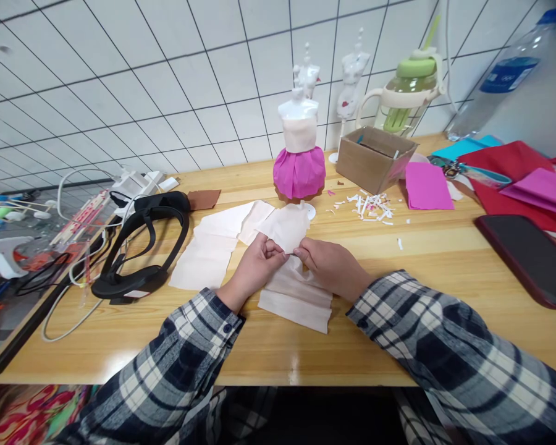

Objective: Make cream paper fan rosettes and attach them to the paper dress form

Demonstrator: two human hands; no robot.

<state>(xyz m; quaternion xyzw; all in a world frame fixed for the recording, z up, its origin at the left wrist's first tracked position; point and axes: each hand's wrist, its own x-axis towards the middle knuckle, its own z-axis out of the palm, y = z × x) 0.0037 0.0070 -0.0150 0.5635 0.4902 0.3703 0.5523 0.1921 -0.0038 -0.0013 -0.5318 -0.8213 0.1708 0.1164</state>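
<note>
At the centre of the frame the left hand (256,267) and the right hand (331,266) meet knuckle to knuckle, each with thumb and fingers closed in a pinch on the same cream crepe-paper strip (293,290), which lies pleated on the wooden table (435,259) and rises to a folded point between the two hands. The lower part of the strip already shows several pressed folds, while the part above the fingers looks flat, so the pleating seems roughly halfway along. Just left of the hands lies another cream sheet (208,253), uncreased and apparently unused. Above the hands, at centre, stands a small mannequin (300,151) wearing a cream bodice and a finished magenta pleated skirt. To its right sit a cardboard box (374,157) and a scatter of white paper scraps (368,207), then pink paper (427,185). A black headband device (143,247) lies at left, and a phone (530,259) at the right edge.
</note>
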